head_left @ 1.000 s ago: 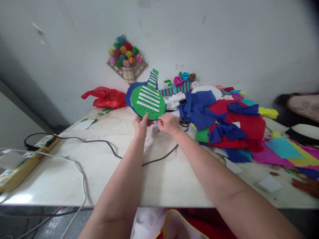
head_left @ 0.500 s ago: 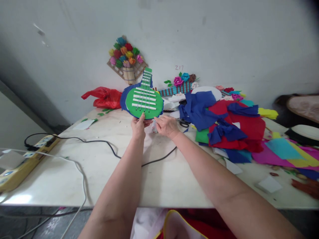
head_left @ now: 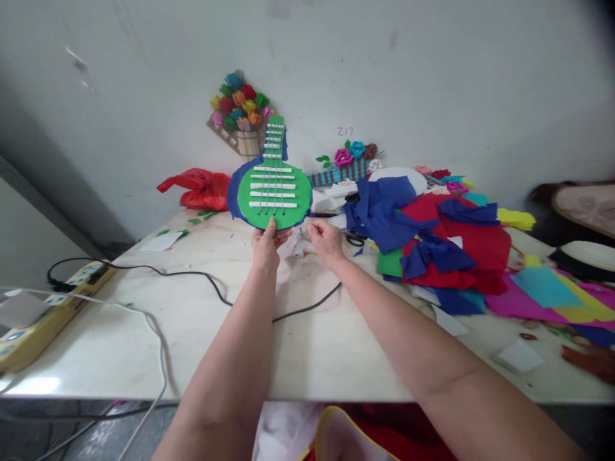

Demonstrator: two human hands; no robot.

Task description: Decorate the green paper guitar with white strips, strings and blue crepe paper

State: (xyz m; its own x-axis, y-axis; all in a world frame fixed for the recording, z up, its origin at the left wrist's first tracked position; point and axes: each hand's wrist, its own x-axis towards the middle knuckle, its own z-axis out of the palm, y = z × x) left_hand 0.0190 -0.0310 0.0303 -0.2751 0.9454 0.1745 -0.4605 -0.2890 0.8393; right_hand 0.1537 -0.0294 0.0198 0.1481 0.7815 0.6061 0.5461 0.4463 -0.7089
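Observation:
My left hand (head_left: 266,244) pinches the bottom edge of a green and blue paper guitar (head_left: 270,186) with white strips across it, holding it upright above the white table (head_left: 202,333). My right hand (head_left: 326,241) rests on the table just to its right, fingers curled by a small white glue gun (head_left: 300,244); whether it grips the gun I cannot make out. A black cable (head_left: 307,306) runs from there across the table.
A heap of red, blue, green and yellow paper sheets (head_left: 446,243) covers the right side, with scissors (head_left: 354,239) beside it. A red plastic bag (head_left: 202,189) lies back left, paper flower crafts (head_left: 243,109) lean on the wall. A yellow power strip (head_left: 43,307) sits far left.
The paper guitar has swung from leaning right to standing straight up and shifted slightly left. My right hand moved a little up along the table.

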